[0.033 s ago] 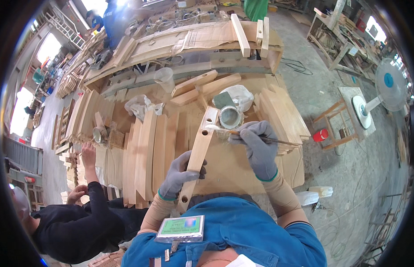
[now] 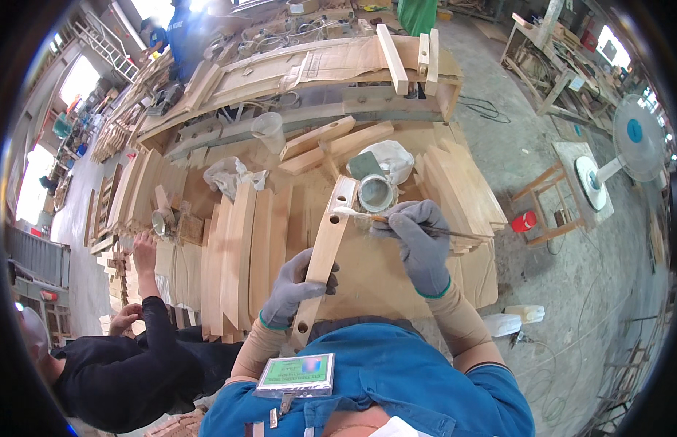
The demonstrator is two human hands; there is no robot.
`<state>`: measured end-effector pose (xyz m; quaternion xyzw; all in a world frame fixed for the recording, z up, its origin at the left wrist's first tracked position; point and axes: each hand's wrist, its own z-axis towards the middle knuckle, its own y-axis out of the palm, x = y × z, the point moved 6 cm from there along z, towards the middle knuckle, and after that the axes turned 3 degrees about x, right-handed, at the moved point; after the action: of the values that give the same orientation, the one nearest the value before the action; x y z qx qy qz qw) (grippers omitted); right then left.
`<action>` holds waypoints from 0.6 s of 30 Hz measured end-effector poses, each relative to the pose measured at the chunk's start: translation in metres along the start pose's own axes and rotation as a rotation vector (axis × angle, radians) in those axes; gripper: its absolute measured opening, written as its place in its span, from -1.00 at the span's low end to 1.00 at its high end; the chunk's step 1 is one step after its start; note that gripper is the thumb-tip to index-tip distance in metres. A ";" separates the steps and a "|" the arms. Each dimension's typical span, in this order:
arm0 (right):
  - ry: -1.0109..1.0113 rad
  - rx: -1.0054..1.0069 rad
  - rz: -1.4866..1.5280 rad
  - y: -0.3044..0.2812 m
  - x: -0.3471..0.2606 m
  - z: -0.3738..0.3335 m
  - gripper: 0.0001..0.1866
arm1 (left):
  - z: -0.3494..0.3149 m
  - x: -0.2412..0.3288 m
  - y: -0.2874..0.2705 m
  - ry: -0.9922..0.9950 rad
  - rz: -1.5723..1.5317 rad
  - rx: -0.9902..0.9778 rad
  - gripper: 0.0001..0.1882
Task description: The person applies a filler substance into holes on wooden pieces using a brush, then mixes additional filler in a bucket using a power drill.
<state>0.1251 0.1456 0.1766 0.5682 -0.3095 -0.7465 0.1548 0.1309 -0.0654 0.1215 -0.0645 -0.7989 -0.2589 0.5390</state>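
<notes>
A gloved left hand (image 2: 291, 288) grips a drilled wooden bar (image 2: 324, 251), slanting above the table (image 2: 367, 291), while the right hand (image 2: 417, 237) pinches a brush (image 2: 359, 214), its whitened tip at the bar's far end, by a hole. Work on this piece looks partway: the far end appears whitened, the near length bare; the stacked bars (image 2: 236, 255) to the left seem uncoated, as far as they show. Just beyond the brush sits an open pot (image 2: 361, 195), pale inside, its fill level unclear. Farther off stand a translucent cup (image 2: 267, 130), seemingly empty, and, near a co-worker's hand (image 2: 144, 251), a can (image 2: 162, 222), contents unclear.
</notes>
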 end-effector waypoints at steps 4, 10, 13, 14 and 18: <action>-0.042 0.056 0.065 -0.008 0.012 0.007 -0.88 | 0.003 -0.004 -0.003 0.051 0.006 -0.020 -0.27; -0.012 0.134 0.107 -0.011 0.006 0.026 -0.93 | 0.003 -0.003 -0.003 0.065 0.034 -0.019 -0.24; 0.017 0.129 0.024 -0.008 -0.002 0.038 -0.94 | 0.001 -0.002 -0.007 0.095 0.046 -0.050 -0.23; 0.008 0.085 -0.001 -0.005 -0.010 0.044 -0.93 | 0.001 -0.001 -0.009 0.094 0.072 -0.013 -0.25; -0.040 -0.170 -0.352 0.039 -0.061 0.048 -0.88 | -0.001 0.006 -0.008 0.076 0.135 0.097 -0.31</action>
<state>0.0940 0.1658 0.2553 0.5835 -0.1444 -0.7967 0.0633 0.1262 -0.0741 0.1246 -0.0822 -0.7834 -0.1854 0.5875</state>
